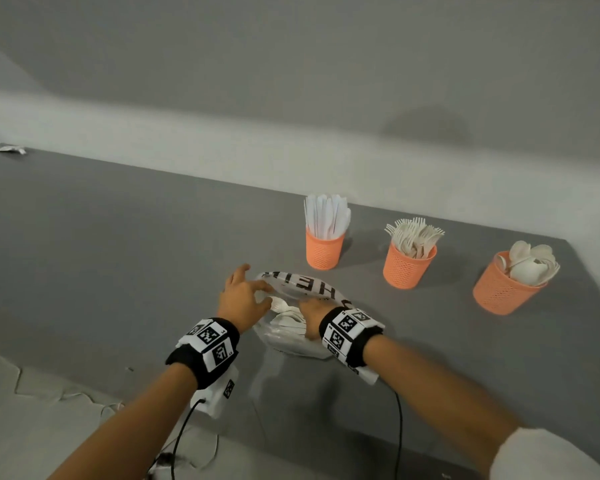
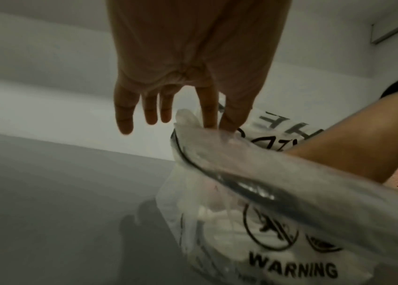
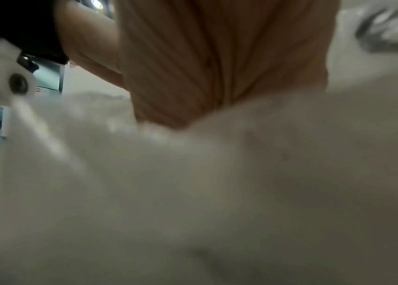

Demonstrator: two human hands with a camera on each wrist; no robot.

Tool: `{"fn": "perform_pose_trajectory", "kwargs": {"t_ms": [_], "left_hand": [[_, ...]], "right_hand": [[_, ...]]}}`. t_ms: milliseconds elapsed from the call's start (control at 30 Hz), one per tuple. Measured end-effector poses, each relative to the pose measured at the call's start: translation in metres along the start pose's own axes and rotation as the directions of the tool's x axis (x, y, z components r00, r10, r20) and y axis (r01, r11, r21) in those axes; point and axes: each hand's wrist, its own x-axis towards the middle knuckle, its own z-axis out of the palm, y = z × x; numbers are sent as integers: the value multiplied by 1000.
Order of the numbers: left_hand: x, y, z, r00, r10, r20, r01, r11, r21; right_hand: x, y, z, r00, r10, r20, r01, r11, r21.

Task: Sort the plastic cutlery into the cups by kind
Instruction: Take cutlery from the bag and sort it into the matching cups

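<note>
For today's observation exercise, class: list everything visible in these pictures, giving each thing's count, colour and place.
Orange mesh plastic cups: three, in a row on the far right of the table.
White plastic knives: a bunch, upright in the left cup.
White plastic forks: a bunch, middle cup.
White plastic spoons: a bunch, right cup.
Clear printed plastic bag: one, holding white cutlery, table centre.
Grey table: one.
Small white wrapper: one, far left corner.
Left hand: pinches the bag's rim.
Right hand: reaches inside the bag, fingers hidden.

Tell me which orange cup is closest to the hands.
The orange cup holding knives, the leftmost of the three. It stands just beyond the plastic bag both hands are working in; the fork cup and spoon cup sit farther right.
</note>
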Motion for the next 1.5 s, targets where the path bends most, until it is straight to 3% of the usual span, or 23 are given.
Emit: {"fn": "perform_pose_trajectory", "kwargs": {"t_ms": [167, 367, 633, 767, 933, 1067, 1167, 1300, 1367, 1500], "left_hand": [[-4, 4, 3, 989, -61, 137, 70, 995, -65], [-10, 9, 6, 976, -1, 220, 26, 993, -113], [-26, -2, 4, 957, 63, 282, -37, 995, -97], [-24, -6, 6, 978, -32, 204, 28, 999, 23], [-16, -2, 4, 996, -51, 75, 41, 992, 122], [-5, -2, 1, 996, -33, 87, 32, 999, 13], [2, -9, -6, 998, -45, 45, 51, 985, -165], [3, -15, -6, 978, -194, -72, 136, 866, -480], [3, -13, -3, 965, -224, -136, 145, 889, -434], [0, -4, 5, 962, -152, -226, 72, 942, -327]], "right_hand": [[5, -2, 17, 998, 47, -33, -51, 992, -116], [12, -4, 24, 997, 72, -32, -76, 981, -178], [24, -5, 35, 986, 76, -150, -57, 990, 127], [14, -5, 28, 984, 59, -167, 14, 913, 407], [4, -9, 16, 984, -53, -171, 140, 822, 552], [-4, -2, 13, 985, -65, -158, 143, 817, 558], [-15, 3, 8, 981, -108, -158, 185, 750, 636], [-28, -1, 2, 979, -116, -170, 202, 700, 685], [-33, -8, -2, 973, -97, -208, 217, 687, 693], [-35, -22, -13, 933, -41, -357, 310, 594, 742]]}}
